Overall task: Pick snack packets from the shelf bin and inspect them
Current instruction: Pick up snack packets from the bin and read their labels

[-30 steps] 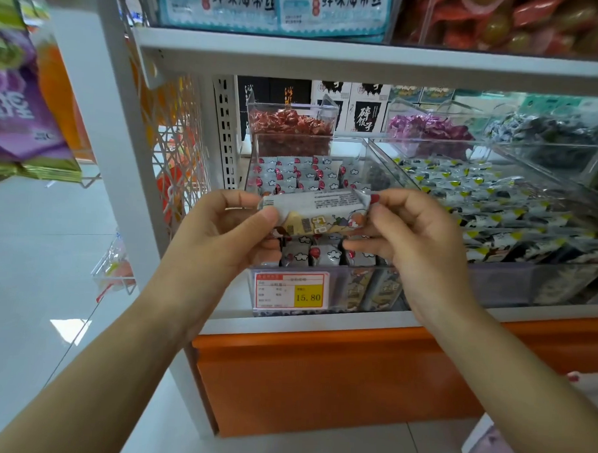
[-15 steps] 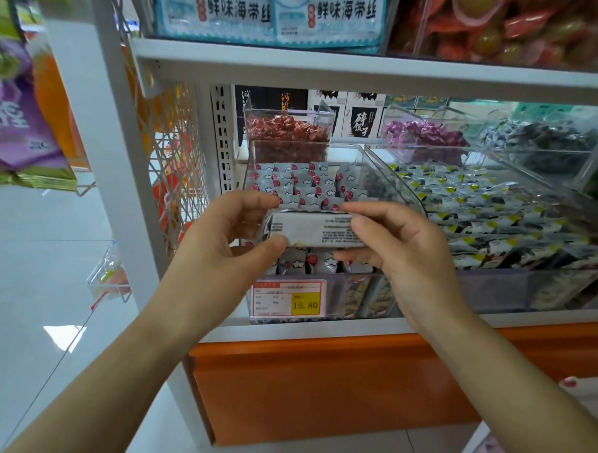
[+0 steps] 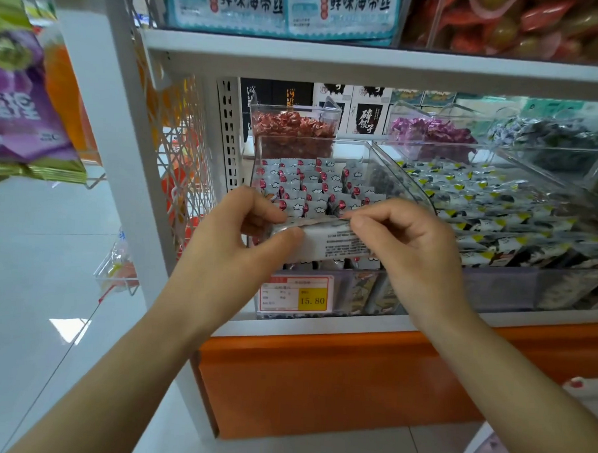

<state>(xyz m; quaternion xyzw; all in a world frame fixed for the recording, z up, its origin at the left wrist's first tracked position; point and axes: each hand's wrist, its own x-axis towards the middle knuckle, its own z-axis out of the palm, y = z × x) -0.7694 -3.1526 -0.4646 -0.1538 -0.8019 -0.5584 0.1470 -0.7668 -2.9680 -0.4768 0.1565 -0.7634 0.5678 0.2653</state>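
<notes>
The left hand (image 3: 235, 244) pinched the left end of a white snack packet (image 3: 327, 243), held level over the front edge of the clear shelf bin (image 3: 311, 140), above its price tag (image 3: 296, 293). The right hand (image 3: 406, 251) pinched the right end.

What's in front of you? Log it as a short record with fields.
Held: packet, white printed-text side toward the camera
Left grip: pinches the packet's left end
Right grip: pinches the packet's upper right edge
Position: over the front of the bin
Below: price tag reading 15.80
</notes>
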